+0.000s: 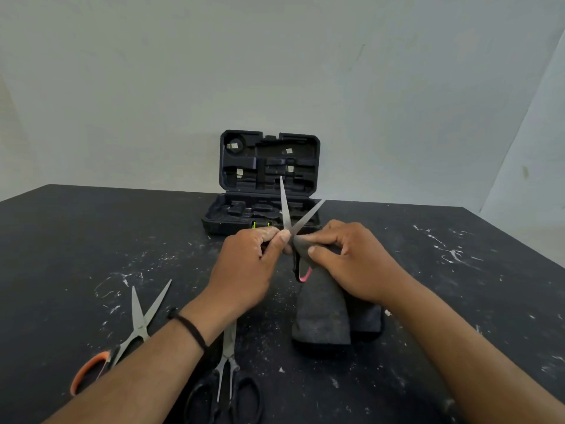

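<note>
I hold a pair of scissors (290, 215) upright above the black table, its two blades spread and pointing up. Its black handle with a pink inner edge (305, 274) hangs below my fingers. My left hand (247, 264) grips the scissors near the pivot from the left. My right hand (351, 258) pinches a dark grey cloth (321, 316) against the base of the right blade. The rest of the cloth hangs down and lies folded on the table under my right wrist.
An open black moulded tool case (269, 179) stands at the back by the wall. Orange-handled scissors (134, 332) lie open at the near left. Black-handled scissors (227, 377) lie near the front edge, partly under my left forearm. White flecks mark the black table (458, 270).
</note>
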